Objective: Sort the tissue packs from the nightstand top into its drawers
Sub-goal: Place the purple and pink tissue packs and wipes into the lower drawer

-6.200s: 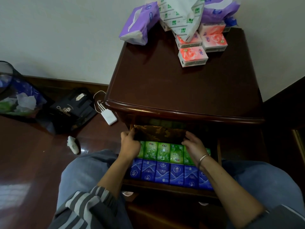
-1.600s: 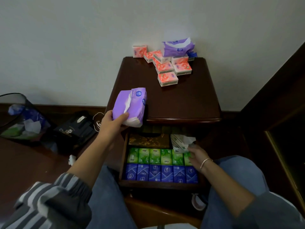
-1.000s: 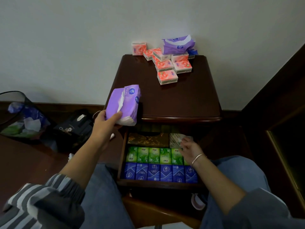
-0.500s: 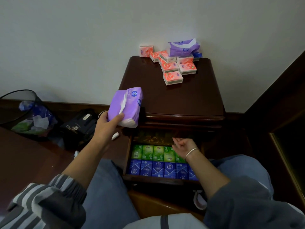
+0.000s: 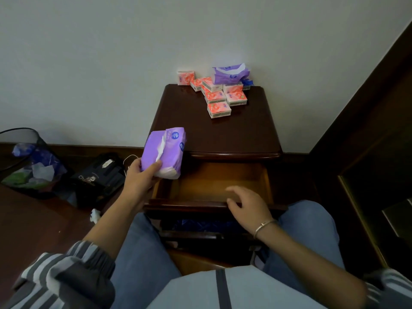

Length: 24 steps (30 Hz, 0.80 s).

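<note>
A dark wooden nightstand (image 5: 214, 134) stands against the wall. Several pink tissue packs (image 5: 219, 109) and a purple soft pack (image 5: 229, 74) lie at the back of its top. My left hand (image 5: 139, 177) holds another purple tissue pack (image 5: 166, 152) above the left front corner. The upper drawer (image 5: 209, 186) is pulled out and its wooden inside is bare. My right hand (image 5: 247, 204) grips the drawer's front edge. Below it, the lower drawer shows a strip of blue packs (image 5: 200, 225); the rest of it is hidden.
A bin with a plastic bag (image 5: 29, 166) and a black box (image 5: 98, 177) sit on the floor at the left, with a white cable (image 5: 130, 158) by the nightstand. Dark wooden furniture (image 5: 367, 152) stands close on the right. My knees flank the drawers.
My right hand has left the lower drawer and pulled out the upper drawer, which now covers most of the green and blue packs. My left hand still holds the purple pack.
</note>
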Tool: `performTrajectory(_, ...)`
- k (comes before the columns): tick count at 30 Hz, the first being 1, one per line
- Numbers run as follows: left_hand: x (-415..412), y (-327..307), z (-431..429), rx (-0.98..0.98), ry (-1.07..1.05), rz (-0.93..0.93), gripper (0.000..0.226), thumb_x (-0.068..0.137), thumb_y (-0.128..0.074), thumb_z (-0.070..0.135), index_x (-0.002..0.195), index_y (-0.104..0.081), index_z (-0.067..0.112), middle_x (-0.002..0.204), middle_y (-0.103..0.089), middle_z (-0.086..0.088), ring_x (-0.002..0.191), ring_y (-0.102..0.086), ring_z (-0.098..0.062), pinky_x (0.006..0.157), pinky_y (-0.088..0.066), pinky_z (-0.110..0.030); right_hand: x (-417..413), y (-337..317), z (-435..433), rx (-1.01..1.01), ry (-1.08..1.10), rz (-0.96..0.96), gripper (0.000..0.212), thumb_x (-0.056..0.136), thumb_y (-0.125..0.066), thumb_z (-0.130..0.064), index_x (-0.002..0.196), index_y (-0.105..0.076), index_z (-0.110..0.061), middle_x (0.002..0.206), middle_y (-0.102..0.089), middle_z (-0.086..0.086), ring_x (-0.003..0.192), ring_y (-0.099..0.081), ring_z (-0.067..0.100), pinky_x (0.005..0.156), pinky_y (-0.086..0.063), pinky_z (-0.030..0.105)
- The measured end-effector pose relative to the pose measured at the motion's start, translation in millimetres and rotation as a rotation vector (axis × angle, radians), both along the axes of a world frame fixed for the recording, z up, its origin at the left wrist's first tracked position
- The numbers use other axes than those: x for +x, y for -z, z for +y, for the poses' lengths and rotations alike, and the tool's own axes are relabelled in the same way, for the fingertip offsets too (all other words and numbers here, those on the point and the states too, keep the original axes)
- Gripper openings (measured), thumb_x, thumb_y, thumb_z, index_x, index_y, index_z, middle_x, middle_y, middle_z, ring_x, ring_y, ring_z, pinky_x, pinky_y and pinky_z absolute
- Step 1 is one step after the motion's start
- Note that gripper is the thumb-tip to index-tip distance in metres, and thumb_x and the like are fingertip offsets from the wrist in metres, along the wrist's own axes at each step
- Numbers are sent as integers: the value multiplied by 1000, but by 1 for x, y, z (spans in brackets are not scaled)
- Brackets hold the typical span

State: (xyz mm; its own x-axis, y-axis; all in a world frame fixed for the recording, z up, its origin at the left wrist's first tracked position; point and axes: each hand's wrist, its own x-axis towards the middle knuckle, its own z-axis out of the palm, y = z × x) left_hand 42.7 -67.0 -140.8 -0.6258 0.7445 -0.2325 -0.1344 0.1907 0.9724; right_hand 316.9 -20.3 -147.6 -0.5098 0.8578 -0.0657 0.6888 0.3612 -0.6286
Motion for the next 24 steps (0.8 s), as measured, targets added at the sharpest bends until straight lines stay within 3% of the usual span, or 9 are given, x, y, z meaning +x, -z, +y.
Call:
performTrajectory(2,4,-4,-3,5,21,-10,41,85,-70,25,120,-52,15,118,-59,-3,107,-62,-19,75,-56,-31,-14,2,8,-3,-72,-221,37,96,-40,-37,122,-57,-17,121,-62,0,115,-56,19,98,-43,36)
performTrajectory(4,6,-8,-6,14,47,-23,41,85,-70,24,120,-53,14,118,-60,-4,107,-63,-20,75,-56,-31,-25,8,13,-82,-100,-382,44,97,-33,-45,93,-63,-14,89,-65,5,93,-62,26,73,-47,34)
performTrajectory(6,5,-11,-12,8,89,-28,34,85,-71,22,115,-57,18,117,-62,-4,103,-65,-19,71,-56,-29,-29,11,15,-93,-109,-450,53,96,-29,-53,67,-52,-14,68,-55,3,76,-58,26,58,-38,31)
performTrajectory(10,2,-8,-26,-58,210,-81,26,83,-72,14,106,-62,23,111,-66,-7,82,-71,-10,57,-54,-20,-16,14,14,-195,-177,-473,69,90,-26,-65,91,-68,-10,96,-67,10,89,-60,27,73,-42,31)
performTrajectory(13,-1,-3,-36,-210,318,-90,31,82,-73,15,109,-62,26,112,-66,-6,92,-69,-17,61,-56,-23,6,16,11,-535,-234,-272,59,92,-30,-62,108,-69,-21,116,-67,6,98,-61,15,86,-44,27)
performTrajectory(15,-4,0,-38,-286,403,-130,40,83,-72,12,119,-59,23,116,-66,-8,100,-68,-22,67,-57,-27,14,8,19,-778,-59,-3,50,94,-31,-56,114,-63,-23,123,-64,7,96,-63,10,84,-47,21)
performTrajectory(18,-6,0,-36,-345,542,-281,43,83,-69,7,122,-58,20,119,-66,-11,108,-66,-28,76,-57,-35,10,-2,41,-828,198,213,57,93,-34,-56,137,-43,-21,133,-54,7,111,-58,20,91,-44,32)
performTrajectory(21,-8,-4,-29,-408,678,-355,49,80,-72,7,125,-56,20,124,-62,-13,112,-64,-28,77,-58,-36,-12,-9,48,-875,179,348,58,92,-39,-54,140,-35,-21,137,-49,5,117,-55,24,98,-42,37)
performTrajectory(24,-4,1,-16,-478,714,-18,60,83,-71,9,136,-44,21,132,-50,-11,118,-57,-29,96,-52,-43,-36,-9,40,-878,53,314,39,93,-46,-47,124,-49,-24,121,-60,1,107,-61,19,100,-45,38)
